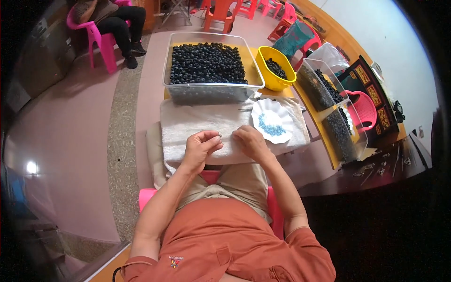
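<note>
Above a white towel [197, 117], my left hand [202, 146] has its thumb and forefinger pinched together at a small thing I cannot make out. A short gap to the right, my right hand [252, 142] is also closed, its fingertips pressed together low over the towel; what they hold, if anything, is hidden. Close beside that hand lies a white dish with a wavy rim [284, 109], holding many tiny blue pieces [272, 127]. Beyond the towel stands a clear plastic tub [211, 94] filled with dark round bead-like pieces [209, 63].
A yellow basin [281, 84] with more dark pieces stands right of the tub. Further right, clear bins [340, 134] of dark pieces rest on a yellow board. At the back left, a person [110, 21] sits on a pink chair [107, 47]. Red stools [220, 16] stand far off.
</note>
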The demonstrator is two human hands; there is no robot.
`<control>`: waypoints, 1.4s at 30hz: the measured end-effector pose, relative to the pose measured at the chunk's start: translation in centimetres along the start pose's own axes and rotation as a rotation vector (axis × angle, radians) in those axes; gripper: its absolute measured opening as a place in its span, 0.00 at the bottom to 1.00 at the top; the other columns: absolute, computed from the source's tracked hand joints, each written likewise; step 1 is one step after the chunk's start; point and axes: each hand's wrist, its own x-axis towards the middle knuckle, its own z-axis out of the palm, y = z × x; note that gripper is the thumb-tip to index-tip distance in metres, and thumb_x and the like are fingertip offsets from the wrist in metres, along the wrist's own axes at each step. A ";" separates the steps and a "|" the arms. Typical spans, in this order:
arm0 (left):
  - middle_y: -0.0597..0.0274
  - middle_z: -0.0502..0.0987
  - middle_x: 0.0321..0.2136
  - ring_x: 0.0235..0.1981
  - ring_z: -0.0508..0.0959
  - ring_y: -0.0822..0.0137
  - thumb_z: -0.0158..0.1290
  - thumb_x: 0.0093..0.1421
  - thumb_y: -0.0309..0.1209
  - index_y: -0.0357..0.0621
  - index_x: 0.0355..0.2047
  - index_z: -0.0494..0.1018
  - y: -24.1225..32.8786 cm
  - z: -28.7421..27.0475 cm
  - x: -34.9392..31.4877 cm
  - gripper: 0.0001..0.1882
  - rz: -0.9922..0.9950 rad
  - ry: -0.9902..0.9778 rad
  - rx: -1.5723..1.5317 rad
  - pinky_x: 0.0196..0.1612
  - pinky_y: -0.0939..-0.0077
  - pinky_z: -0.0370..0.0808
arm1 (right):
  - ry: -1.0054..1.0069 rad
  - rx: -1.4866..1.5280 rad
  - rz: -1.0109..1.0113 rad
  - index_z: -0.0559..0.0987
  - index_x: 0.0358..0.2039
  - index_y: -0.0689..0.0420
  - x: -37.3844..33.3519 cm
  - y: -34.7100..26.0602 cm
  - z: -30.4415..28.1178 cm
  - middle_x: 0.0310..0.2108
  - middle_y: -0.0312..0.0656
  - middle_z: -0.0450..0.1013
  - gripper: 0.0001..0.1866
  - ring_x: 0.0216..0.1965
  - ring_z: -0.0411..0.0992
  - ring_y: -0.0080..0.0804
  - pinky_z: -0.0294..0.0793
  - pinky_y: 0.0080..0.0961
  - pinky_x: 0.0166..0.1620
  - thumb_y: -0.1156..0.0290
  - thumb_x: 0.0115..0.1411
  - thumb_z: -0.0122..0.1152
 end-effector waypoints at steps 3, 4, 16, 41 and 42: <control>0.62 0.78 0.32 0.30 0.79 0.72 0.56 0.59 0.22 0.36 0.37 0.75 -0.1 -0.4 0.0 0.06 -0.025 -0.004 -0.014 0.37 0.81 0.80 | 0.024 -0.048 -0.007 0.79 0.32 0.57 0.1 -0.6 0.1 0.31 0.44 0.72 0.04 0.35 0.72 0.45 0.71 0.36 0.39 0.73 0.56 0.59; 0.62 0.78 0.32 0.30 0.79 0.72 0.56 0.59 0.22 0.36 0.37 0.75 -0.2 -0.4 0.0 0.06 -0.040 -0.005 -0.011 0.37 0.81 0.80 | 0.025 -0.052 -0.006 0.79 0.32 0.57 0.1 -0.7 0.1 0.31 0.44 0.72 0.04 0.35 0.71 0.44 0.71 0.36 0.39 0.73 0.56 0.59; 0.63 0.77 0.32 0.30 0.78 0.72 0.57 0.58 0.22 0.38 0.38 0.74 -0.2 -0.2 -0.2 0.08 -0.050 -0.010 -0.045 0.38 0.81 0.79 | 0.028 -0.026 0.064 0.79 0.34 0.57 -0.1 -1.3 -0.1 0.32 0.45 0.72 0.06 0.37 0.72 0.45 0.72 0.36 0.40 0.74 0.54 0.59; 0.65 0.75 0.32 0.31 0.77 0.73 0.56 0.60 0.25 0.42 0.38 0.71 -0.5 0.3 -0.9 0.07 -0.117 -0.066 -0.113 0.37 0.81 0.78 | 0.121 0.384 0.058 0.77 0.41 0.59 -0.8 -6.2 -0.9 0.41 0.43 0.73 0.14 0.32 0.75 0.32 0.75 0.25 0.33 0.79 0.52 0.63; 0.65 0.75 0.32 0.31 0.77 0.73 0.56 0.60 0.25 0.42 0.38 0.71 -0.6 0.5 -1.0 0.07 -0.140 -0.077 -0.118 0.37 0.81 0.78 | 0.164 0.386 0.052 0.77 0.41 0.59 -0.8 -6.5 -1.1 0.40 0.43 0.73 0.16 0.30 0.75 0.30 0.74 0.24 0.32 0.80 0.49 0.65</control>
